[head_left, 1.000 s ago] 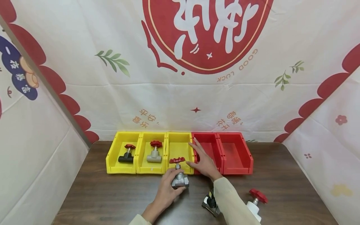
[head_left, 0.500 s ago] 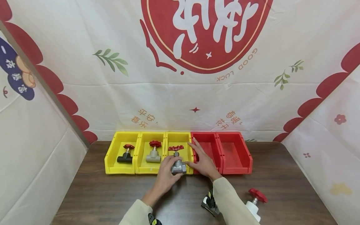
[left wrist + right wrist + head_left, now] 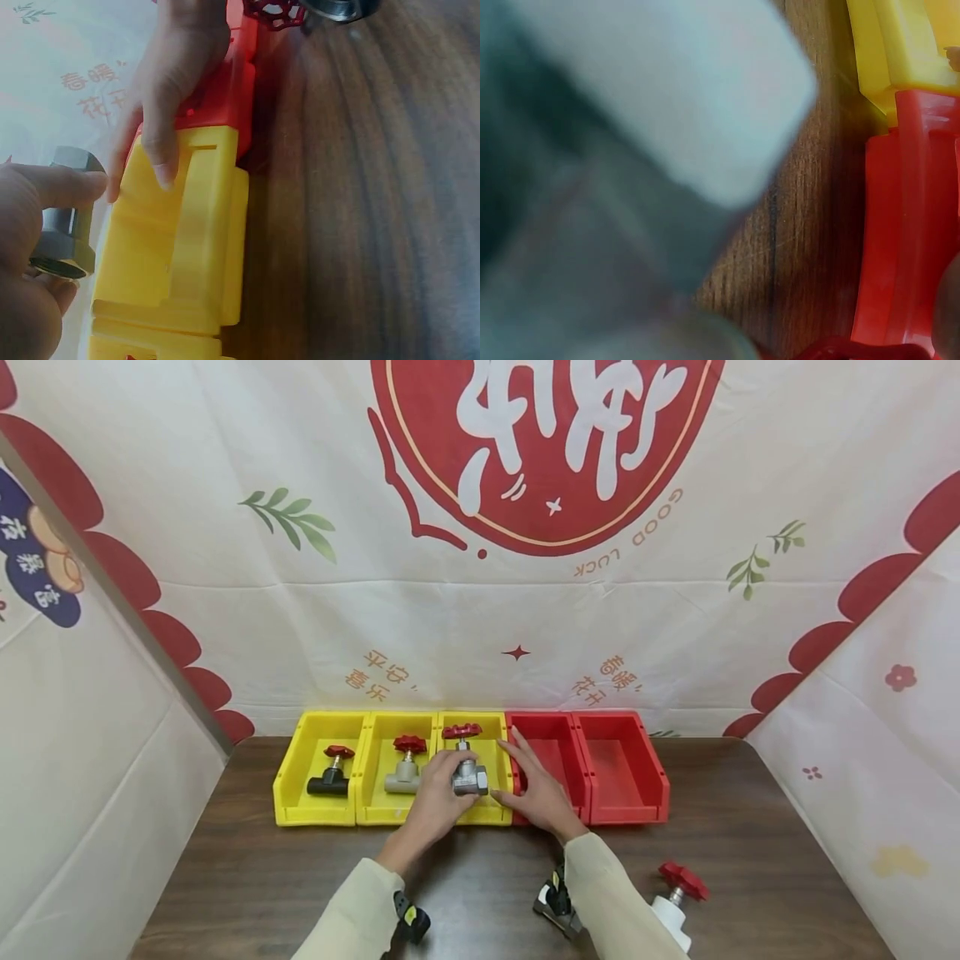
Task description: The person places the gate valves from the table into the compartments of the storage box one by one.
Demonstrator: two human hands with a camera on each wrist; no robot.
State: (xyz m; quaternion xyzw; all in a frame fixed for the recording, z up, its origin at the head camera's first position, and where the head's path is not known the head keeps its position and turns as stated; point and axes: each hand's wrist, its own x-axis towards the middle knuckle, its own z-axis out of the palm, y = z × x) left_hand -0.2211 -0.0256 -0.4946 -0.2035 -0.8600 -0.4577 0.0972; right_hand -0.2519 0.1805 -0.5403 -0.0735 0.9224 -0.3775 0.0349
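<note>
My left hand [image 3: 441, 789] grips a silver metal valve [image 3: 470, 778] by its body, its red handwheel [image 3: 462, 731] upward, over the third yellow bin [image 3: 491, 814]. In the left wrist view, thumb and fingers close round the hexagonal end of the valve [image 3: 66, 244]. My right hand [image 3: 546, 797] spreads its fingers at the border between that yellow bin and the neighbouring red bin [image 3: 551, 731]; nothing is in its grasp. In the left wrist view, the right hand's thumb [image 3: 161, 139] reaches over the yellow bin's edge.
A black valve [image 3: 328, 781] and a grey valve [image 3: 403, 777], both with red handwheels, sit in the two left yellow bins. Another red bin [image 3: 630, 814] ends the row. On the table, a white valve [image 3: 671, 918] and a metal piece [image 3: 558, 917] lie by the right sleeve.
My left hand has carried the silver valve forward from over the table in front of the bins to over the third yellow bin. The right hand stays in place.
</note>
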